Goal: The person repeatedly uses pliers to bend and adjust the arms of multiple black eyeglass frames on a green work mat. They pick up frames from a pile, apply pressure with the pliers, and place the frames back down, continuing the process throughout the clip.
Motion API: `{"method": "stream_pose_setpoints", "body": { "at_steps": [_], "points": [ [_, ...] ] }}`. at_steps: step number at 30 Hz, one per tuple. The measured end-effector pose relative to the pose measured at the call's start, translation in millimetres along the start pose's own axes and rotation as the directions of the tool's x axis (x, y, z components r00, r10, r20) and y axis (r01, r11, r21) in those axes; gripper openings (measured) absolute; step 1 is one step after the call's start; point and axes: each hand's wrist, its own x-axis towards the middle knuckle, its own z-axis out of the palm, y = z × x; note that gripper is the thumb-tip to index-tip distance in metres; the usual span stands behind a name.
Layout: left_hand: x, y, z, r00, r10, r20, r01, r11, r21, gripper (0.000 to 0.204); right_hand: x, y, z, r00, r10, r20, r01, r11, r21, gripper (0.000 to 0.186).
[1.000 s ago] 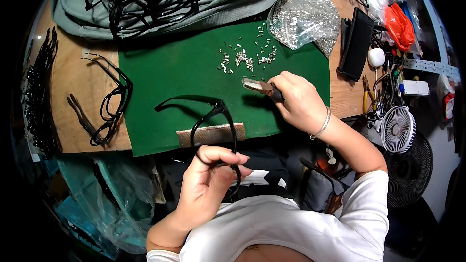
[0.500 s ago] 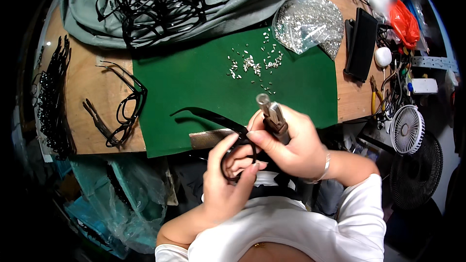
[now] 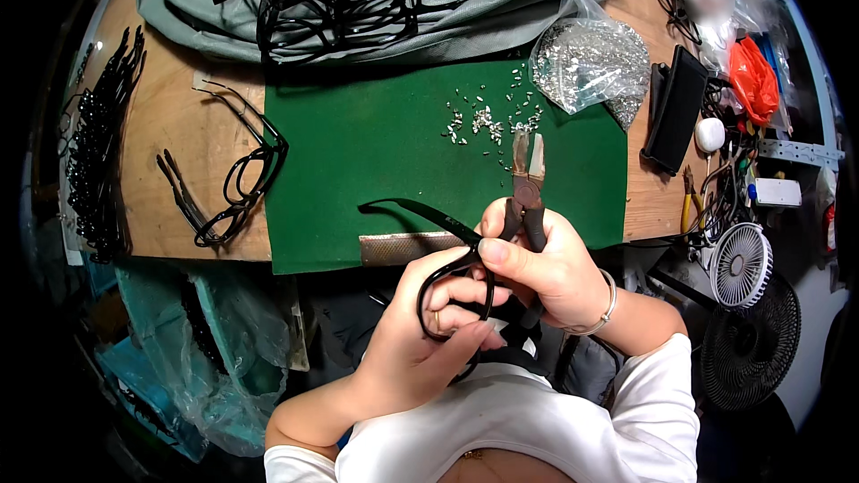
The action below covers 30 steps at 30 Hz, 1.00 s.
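A black eyeglass frame (image 3: pixel 421 302) is held in front of my body, one temple arm stretching up and left over the green mat (image 3: pixel 358 156). My left hand (image 3: pixel 416 326) is closed around its front, with fingers passing through the lens opening. My right hand (image 3: pixel 546 259) pinches the frame near the hinge between thumb and forefinger. In that same hand sits a pair of pliers (image 3: pixel 527 192), dark-handled, jaws pointing away from me and slightly apart. Small silvery pieces (image 3: pixel 483 123) lie scattered on the mat beyond the plier jaws.
Black glasses frames (image 3: pixel 349 0) are heaped on grey cloth at the back. Another pair of glasses (image 3: pixel 242 183) and a row of frames (image 3: pixel 103 152) lie left. A plastic bag of silvery pieces (image 3: pixel 591 63), a black phone-like device (image 3: pixel 676 107) and a white fan (image 3: pixel 741 264) are right.
The pliers have swung from pointing up toward me to lying outward, showing their jaws. The glasses frame has turned a little, and the whole view has shifted slightly.
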Motion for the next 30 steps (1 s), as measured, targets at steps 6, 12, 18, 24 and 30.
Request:
{"method": "stream_pose_setpoints", "body": {
  "at_steps": [6, 12, 18, 24, 30],
  "points": [
    [-3.3, 7.1, 5.0, 0.999, -0.047, 0.000, 0.047, 0.996, -0.070, 0.055, -3.3, -2.4, 3.0, 1.000, -0.006, 0.015, 0.006, 1.000, -0.018, 0.016],
    [-9.5, 13.0, 4.3, 0.994, -0.109, 0.028, 0.111, 0.985, -0.133, 0.058, -9.3, -7.5, -10.5, 0.975, 0.166, 0.145, -0.177, 0.982, 0.069, 0.021],
    [-19.0, 21.3, -9.1, 0.984, -0.173, 0.038, 0.177, 0.973, -0.146, 0.053, -23.4, -16.9, -31.8, 0.936, 0.209, 0.283, 0.007, 0.794, -0.608, 0.033],
    [-20.2, 19.5, -6.7, 0.985, -0.171, 0.029, 0.173, 0.978, -0.119, 0.046, -22.0, -37.5, -17.5, 0.876, 0.364, 0.318, 0.025, 0.623, -0.782, 0.039],
    [-19.8, 18.7, -8.8, 0.977, -0.213, 0.031, 0.215, 0.974, -0.070, 0.044, -14.2, -43.7, -13.8, 0.865, 0.378, 0.331, 0.105, 0.508, -0.855, 0.043]
  ]
}}
